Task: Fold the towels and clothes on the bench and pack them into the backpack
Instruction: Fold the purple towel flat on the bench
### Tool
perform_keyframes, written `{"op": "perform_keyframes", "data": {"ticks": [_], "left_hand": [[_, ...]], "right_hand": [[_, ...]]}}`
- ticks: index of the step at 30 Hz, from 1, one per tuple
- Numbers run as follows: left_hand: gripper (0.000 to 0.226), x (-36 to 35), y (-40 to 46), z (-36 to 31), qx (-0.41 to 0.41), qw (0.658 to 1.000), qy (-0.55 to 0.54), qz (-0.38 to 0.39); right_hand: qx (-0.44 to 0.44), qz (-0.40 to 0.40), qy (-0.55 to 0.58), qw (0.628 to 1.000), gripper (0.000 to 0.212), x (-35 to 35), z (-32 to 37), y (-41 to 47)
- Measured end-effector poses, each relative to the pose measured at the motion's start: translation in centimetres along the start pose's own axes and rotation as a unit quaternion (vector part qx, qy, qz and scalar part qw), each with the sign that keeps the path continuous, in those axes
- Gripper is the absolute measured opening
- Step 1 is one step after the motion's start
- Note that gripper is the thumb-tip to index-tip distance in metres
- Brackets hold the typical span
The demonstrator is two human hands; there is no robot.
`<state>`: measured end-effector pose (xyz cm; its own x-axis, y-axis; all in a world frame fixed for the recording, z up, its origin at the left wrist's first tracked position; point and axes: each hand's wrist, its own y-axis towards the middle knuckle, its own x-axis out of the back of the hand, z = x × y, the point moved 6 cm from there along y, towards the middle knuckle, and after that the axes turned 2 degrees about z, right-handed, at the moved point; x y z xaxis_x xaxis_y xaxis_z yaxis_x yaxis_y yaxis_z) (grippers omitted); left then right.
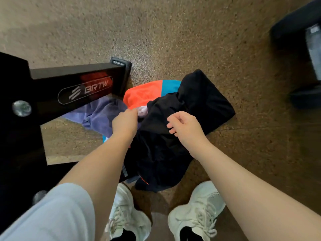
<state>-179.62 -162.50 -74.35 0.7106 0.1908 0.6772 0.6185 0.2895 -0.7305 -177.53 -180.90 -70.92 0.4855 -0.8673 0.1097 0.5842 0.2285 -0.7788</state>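
The black garment (173,122) lies crumpled on the speckled brown floor (173,32) just ahead of your feet, one squared end stretching far and right, the rest bunched toward you. Under it, on the far side, an orange and blue cloth (144,93) shows, and a purple towel (99,117) spreads to the left, partly beneath the bench frame (69,87). A small pale pink piece (143,110) peeks out between them. Your left hand (125,122) reaches in at the pile's left edge, its fingers curled down where the pink piece and the black garment meet; what exactly they grasp I cannot tell. Your right hand (185,126) hovers over the black garment, fingers loosely bent and holding nothing. The black bench frame, marked BRTW, fills the left. Your white sneakers (198,211) stand near. A dark dumbbell (302,49) sits far right.
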Motion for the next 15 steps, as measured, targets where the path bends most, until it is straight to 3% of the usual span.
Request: {"op": "perform_keyframes", "data": {"ticks": [4, 6, 9, 11, 15], "left_hand": [[0.021, 2.9, -4.2, -0.1, 0.013, 0.999, -0.033, -0.03], [0.022, 4.7, -7.7, -0.5, 0.028, 0.993, -0.115, -0.023], [0.02, 9.4, -14.8, -1.6, 0.064, 0.944, -0.322, -0.043], [0.018, 14.0, -20.1, -2.0, 0.057, 0.91, -0.402, -0.082], [0.017, 24.0, -29.9, -0.9, -0.041, 0.868, -0.477, -0.135]], "right_hand": [[-0.01, -0.013, -0.001, 1.0, 0.016, 1.2, 1.6, -2.8], [-0.014, -0.017, -0.014, 1.0, 0.017, 2.2, 3.7, -5.5], [-0.008, -0.01, -0.035, 0.999, 0.01, 3.7, 8.1, -10.8], [0.02, 0.002, -0.072, 0.997, 0.01, 4.8, 11.4, -15.0], [0.14, 0.024, -0.193, 0.971, 0.04, 6.7, 19.8, -24.5]]}}
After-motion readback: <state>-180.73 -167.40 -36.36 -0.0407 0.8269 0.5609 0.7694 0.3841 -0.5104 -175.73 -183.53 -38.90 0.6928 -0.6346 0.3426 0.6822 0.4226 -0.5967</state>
